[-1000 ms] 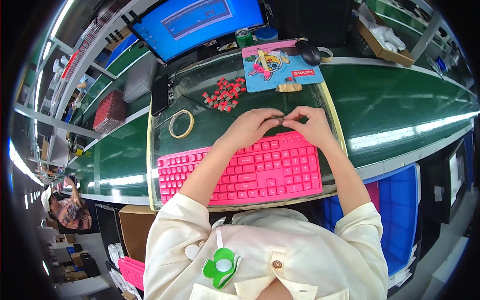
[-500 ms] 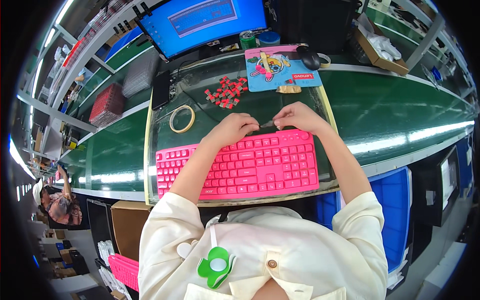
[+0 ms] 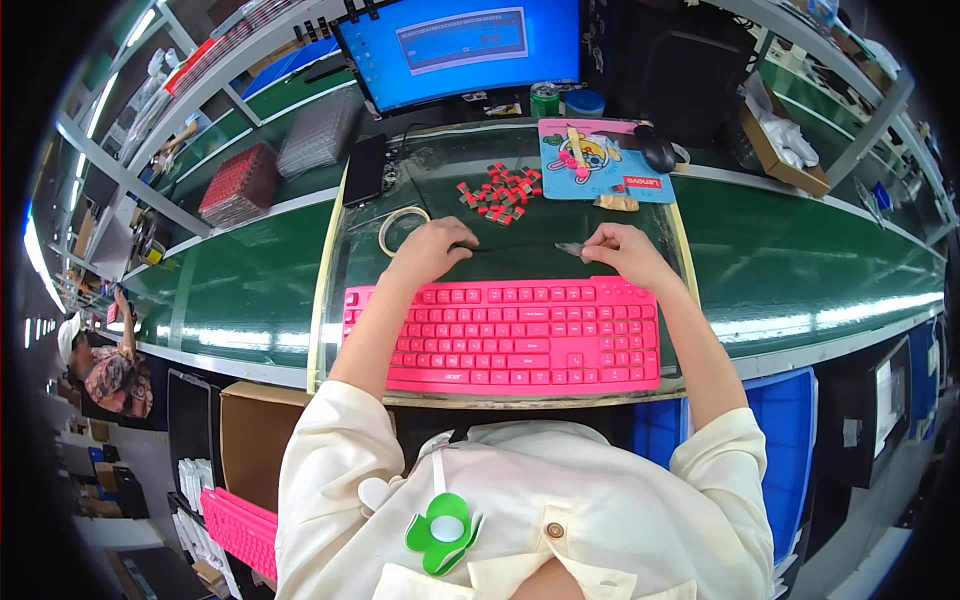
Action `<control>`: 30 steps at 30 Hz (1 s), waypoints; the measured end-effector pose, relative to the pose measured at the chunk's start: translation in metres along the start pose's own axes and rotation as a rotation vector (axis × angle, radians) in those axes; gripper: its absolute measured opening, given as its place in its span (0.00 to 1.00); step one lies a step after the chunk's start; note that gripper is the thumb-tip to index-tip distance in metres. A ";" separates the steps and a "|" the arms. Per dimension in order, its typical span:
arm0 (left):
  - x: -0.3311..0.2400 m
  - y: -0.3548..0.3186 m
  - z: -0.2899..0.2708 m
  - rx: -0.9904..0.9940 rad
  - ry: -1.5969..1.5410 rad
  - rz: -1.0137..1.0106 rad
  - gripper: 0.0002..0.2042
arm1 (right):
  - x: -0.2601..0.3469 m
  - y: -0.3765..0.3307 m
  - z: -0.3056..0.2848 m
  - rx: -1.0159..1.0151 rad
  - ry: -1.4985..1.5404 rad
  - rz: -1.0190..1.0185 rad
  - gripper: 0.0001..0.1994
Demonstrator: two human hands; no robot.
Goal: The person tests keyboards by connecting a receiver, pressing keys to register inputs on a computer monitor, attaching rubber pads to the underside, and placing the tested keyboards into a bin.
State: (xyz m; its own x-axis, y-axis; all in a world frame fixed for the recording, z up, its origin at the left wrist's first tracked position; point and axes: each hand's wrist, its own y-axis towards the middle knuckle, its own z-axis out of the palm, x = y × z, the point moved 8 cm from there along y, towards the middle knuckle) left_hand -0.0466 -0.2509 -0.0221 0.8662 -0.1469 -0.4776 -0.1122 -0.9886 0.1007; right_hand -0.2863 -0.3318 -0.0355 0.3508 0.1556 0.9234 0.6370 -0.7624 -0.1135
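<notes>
- Right hand [image 3: 625,252]: thumb and fingertips are closed in a pinch on a small grey end piece [image 3: 571,248], which points left.
- Left hand [image 3: 432,250]: fingers are curled and partly closed beside the dark cable [image 3: 515,246]; whether they grip it cannot be told.
- The cable spans the gap between the hands, above the table [image 3: 820,245] and beyond the far edge of the keyboard.
- Pink keyboard [image 3: 510,345]: lies flat at the near edge of the table, its long side running left to right beneath the forearms.
- Tape roll [image 3: 384,233]: lies flat on the table, just beyond the left hand.
- Red-and-silver pieces [image 3: 503,192]: heaped loosely on the far side of the cable, between the tape roll and the mouse pad [image 3: 556,182].
- Black mouse [image 3: 656,150]: rests at the far right of the mouse pad.
- Tan piece [image 3: 617,203]: located at the near edge of the mouse pad.
- Monitor [image 3: 465,65]: stands at the far side, its screen lit blue.
- Green can [image 3: 544,100]: stands to the near right of the monitor, next to a blue-lidded container [image 3: 584,103].
</notes>
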 end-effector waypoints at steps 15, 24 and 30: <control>0.007 -0.146 -0.067 -0.375 -0.112 -0.218 0.11 | -0.005 -0.016 -0.011 -0.056 -0.082 0.077 0.09; 0.016 -0.269 -0.031 -0.748 -0.108 -0.398 0.14 | 0.081 -0.087 0.098 -0.200 -0.868 -0.487 0.22; 0.021 -0.290 -0.029 -0.865 -0.046 -0.348 0.12 | 0.097 -0.119 0.199 -0.049 -0.844 -0.806 0.28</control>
State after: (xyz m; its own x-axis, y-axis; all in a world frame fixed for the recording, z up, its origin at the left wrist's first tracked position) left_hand 0.0180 0.0334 -0.0354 0.7606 0.1336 -0.6353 0.5678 -0.6114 0.5512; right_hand -0.1915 -0.1009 -0.0053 0.2136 0.9597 0.1824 0.8629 -0.2729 0.4254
